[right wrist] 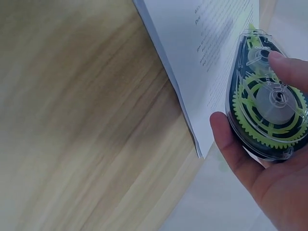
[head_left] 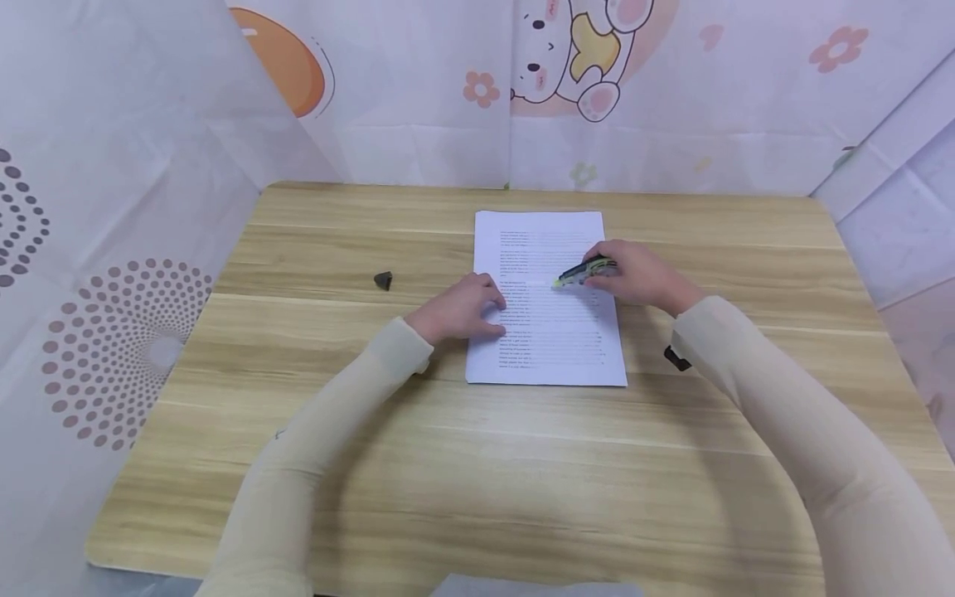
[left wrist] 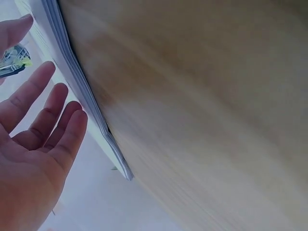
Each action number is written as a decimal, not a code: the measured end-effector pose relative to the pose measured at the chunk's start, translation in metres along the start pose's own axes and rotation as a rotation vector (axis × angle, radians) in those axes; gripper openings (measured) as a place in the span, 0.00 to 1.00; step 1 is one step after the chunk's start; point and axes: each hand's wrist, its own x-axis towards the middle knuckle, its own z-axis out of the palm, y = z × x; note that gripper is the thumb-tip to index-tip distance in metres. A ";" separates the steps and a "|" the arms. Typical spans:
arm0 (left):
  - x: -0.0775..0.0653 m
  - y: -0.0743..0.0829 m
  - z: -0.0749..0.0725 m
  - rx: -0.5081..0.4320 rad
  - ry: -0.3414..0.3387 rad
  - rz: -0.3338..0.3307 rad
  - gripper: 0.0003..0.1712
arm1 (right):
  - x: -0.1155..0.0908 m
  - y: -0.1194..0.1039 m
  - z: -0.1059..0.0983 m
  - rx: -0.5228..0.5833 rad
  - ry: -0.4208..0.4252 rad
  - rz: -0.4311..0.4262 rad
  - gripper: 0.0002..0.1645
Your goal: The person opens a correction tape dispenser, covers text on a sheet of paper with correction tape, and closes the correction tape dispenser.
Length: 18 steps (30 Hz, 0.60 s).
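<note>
head view: you work over a stack of printed sheets [head_left: 552, 344], your right hand [head_left: 634, 272] pinching a correction tape [head_left: 585, 270] between thumb and fingers, its tip reaching out left of that hand to a line of text near the middle of the page. the right wrist view shows the clear casing, green gears inside, the thumb laid over one face. your left hand [head_left: 461, 308], fingers parted and gently bent, grips nothing; its fingertips lie over the sheets' left edge, though how firmly they press, if at all, cannot be told. the work looks under way rather than finished: tool taken up, page face up and squared before you, tip brought to the print. a pale band just left of the tip may be laid tape or only glare. left to do, by the look of it: complete the pass at that line and put the tool down. beyond your left hand, farther left on the table [head_left: 477, 473], sits a small dark piece [head_left: 383, 280]; a black object [head_left: 677, 358] lies nearer you than your right hand, beside the sleeve.
</note>
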 end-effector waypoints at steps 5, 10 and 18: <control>-0.003 0.000 0.001 -0.013 0.006 0.013 0.23 | -0.004 0.002 0.003 0.013 0.016 -0.020 0.17; -0.007 0.002 -0.001 -0.031 0.013 0.012 0.24 | -0.009 0.002 0.004 0.020 0.021 -0.021 0.17; -0.014 0.001 0.000 -0.028 0.019 0.015 0.24 | -0.017 -0.002 0.006 0.051 0.026 -0.005 0.16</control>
